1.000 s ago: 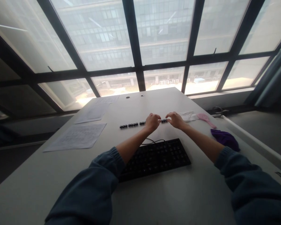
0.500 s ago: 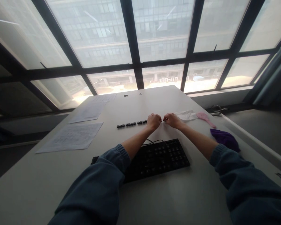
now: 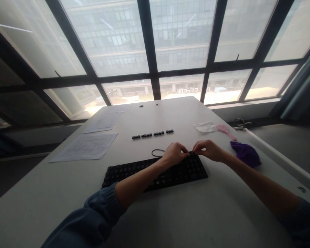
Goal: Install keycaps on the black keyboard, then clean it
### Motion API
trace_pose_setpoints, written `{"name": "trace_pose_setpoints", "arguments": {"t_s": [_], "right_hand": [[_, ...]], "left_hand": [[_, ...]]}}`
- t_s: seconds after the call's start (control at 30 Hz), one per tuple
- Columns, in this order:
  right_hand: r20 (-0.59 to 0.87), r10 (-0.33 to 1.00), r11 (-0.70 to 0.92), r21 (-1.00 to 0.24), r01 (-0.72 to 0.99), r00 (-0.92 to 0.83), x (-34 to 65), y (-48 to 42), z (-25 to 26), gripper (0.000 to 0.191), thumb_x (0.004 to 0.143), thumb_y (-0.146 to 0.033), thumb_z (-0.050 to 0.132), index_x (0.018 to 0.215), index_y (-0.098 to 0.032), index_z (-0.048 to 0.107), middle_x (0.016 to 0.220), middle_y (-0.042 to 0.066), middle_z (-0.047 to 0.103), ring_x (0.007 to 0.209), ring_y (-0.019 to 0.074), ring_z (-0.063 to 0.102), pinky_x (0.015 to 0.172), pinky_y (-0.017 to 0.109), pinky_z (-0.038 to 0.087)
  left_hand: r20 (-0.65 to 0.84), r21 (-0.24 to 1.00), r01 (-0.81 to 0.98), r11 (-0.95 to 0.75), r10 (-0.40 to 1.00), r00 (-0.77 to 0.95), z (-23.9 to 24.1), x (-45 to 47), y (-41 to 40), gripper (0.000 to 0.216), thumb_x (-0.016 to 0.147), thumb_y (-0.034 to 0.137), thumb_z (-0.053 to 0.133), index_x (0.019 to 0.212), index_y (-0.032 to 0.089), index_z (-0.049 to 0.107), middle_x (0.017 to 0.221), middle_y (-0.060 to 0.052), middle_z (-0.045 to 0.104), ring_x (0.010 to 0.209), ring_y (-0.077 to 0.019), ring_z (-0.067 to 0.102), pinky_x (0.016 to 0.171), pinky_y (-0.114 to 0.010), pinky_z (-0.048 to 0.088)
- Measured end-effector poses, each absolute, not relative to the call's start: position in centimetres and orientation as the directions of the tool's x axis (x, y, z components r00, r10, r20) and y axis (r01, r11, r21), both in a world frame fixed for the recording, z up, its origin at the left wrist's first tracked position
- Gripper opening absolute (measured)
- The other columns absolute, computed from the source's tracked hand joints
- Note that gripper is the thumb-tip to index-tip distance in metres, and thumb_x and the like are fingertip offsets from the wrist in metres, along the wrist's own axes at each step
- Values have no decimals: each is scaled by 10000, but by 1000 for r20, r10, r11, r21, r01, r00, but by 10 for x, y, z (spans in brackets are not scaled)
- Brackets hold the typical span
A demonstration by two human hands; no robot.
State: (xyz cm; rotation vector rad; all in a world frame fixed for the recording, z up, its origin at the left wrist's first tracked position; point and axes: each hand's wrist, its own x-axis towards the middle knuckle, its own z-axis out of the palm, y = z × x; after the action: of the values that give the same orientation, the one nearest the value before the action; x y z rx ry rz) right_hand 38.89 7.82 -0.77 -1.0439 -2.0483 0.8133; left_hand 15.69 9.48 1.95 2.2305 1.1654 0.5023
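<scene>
A black keyboard [image 3: 134,172] lies at a slight slant on the white table, partly covered by my left forearm. Over its upper right edge, my left hand [image 3: 176,153] is closed in a pinch, fingertips down at the keys. Close beside it, my right hand [image 3: 208,150] pinches at the same corner, thumb and forefinger together. Something small and dark shows between the two sets of fingertips; whether it is a loose key or part of the keyboard I cannot tell. Beyond the keyboard runs a row of small black keycaps [image 3: 158,133] in separate groups. A cable [image 3: 157,150] loops behind the keyboard.
Printed paper sheets [image 3: 85,147] lie on the left of the table [image 3: 167,115]. To the right are a crumpled white tissue [image 3: 205,127], a pink hairbrush [image 3: 223,129] and a purple cloth [image 3: 245,154]. Large windows [image 3: 181,38] stand behind the table.
Both hands have come back toward me from the right end of the keycap row to the keyboard's upper right edge. The last group of keycaps is now uncovered.
</scene>
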Motion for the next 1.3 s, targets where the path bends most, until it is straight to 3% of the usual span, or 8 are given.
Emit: {"name": "trace_pose_setpoints", "arguments": {"t_s": [0.27, 0.43, 0.67, 0.87, 1.03, 1.3], "right_hand": [[289, 842, 500, -736, 457, -455, 389, 78, -18, 66, 828, -242, 716, 798, -200, 757, 863, 44, 756, 765, 185, 677, 711, 293, 534], [291, 839, 502, -739, 449, -459, 386, 76, -23, 78, 846, -239, 700, 807, -207, 758, 870, 43, 755, 788, 187, 679, 731, 294, 531], [383, 765, 631, -605, 486, -517, 383, 72, -21, 124, 907, -257, 667, 836, -220, 761, 893, 68, 747, 848, 207, 666, 803, 343, 519], [401, 725, 682, -528, 505, -560, 385, 71, -21, 173, 944, -243, 621, 848, -233, 765, 909, 79, 749, 861, 219, 644, 804, 367, 510], [406, 707, 700, -517, 493, -579, 385, 70, -21, 195, 957, -247, 602, 851, -235, 766, 927, 84, 733, 866, 216, 635, 805, 362, 503], [366, 747, 651, -572, 500, -555, 387, 66, -21, 208, 952, -244, 597, 811, -214, 747, 917, 63, 670, 809, 173, 624, 764, 314, 502]], "left_hand": [[210, 512, 646, -566, 811, 545, 1, 162, 82, 140, 839, 276, 698, 872, 230, 826, 802, -57, 775, 875, -234, 648, 814, -325, 488], [297, 458, 618, -639, 765, 571, -7, 163, 78, 135, 864, 243, 685, 870, 229, 819, 841, -51, 778, 807, -207, 609, 818, -328, 464], [339, 424, 608, -671, 740, 581, -6, 163, 74, 128, 872, 228, 683, 826, 224, 802, 831, -38, 766, 827, -206, 581, 787, -312, 446], [334, 325, 631, -705, 709, 621, -6, 165, 72, 162, 899, 223, 649, 848, 232, 803, 857, -48, 758, 872, -221, 576, 805, -338, 440], [327, 246, 630, -736, 675, 661, -5, 165, 68, 199, 931, 213, 607, 847, 223, 787, 878, -57, 744, 900, -229, 566, 824, -356, 434], [317, 185, 614, -767, 638, 701, -1, 162, 65, 189, 952, 256, 593, 1066, 255, 744, 1000, -60, 726, 978, -246, 557, 852, -378, 439]]}}
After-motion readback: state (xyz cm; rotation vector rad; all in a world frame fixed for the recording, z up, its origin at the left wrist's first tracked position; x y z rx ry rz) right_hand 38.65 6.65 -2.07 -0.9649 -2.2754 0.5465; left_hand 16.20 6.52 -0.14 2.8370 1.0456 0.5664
